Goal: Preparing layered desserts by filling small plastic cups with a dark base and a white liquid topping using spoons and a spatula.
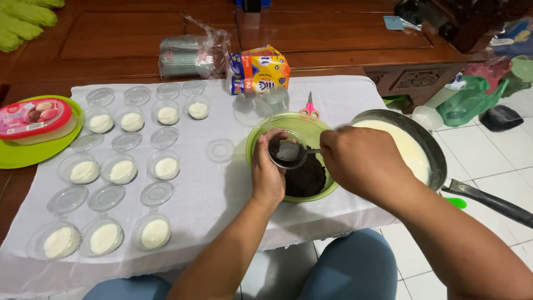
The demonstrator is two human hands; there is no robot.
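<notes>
Left hand (pixel 268 173): one, fingers curled around one small clear cup (pixel 287 149), held over the green bowl (pixel 261 129); cup mouth tilted toward the right hand.

Right hand (pixel 363 162): one, closed on the handle of one spoon (pixel 293 150). Spoon long axis runs roughly level, left to right; bowl end points left into the clear cup, handle end points right into the fist.

Green bowl: one, on the white cloth (pixel 222 194) near the front edge of the desk (pixel 127 39), holding dark crumbs (pixel 306 179).

Filled cups (pixel 155 233): ten counted, each with white cream, standing in three rows left of the green bowl; four in the far row, three in the middle, three in the near.

Loose clear lids (pixel 157 194): about eleven, lying flat, most just behind a filled cup.

Pan (pixel 438 161): one, dark, at right of the green bowl, holding pale cream; long handle points to the lower right.

Scissors (pixel 310 106): one pair, pink handles, beyond the bowl.

Packet (pixel 258 69): one, yellow and blue, at the cloth's far edge.

Bagged stack of cups (pixel 191 55): one, lying on its side, left of the packet.

Green plate (pixel 33 153): one, far left, bearing one lidded red tub (pixel 34 116).
</notes>
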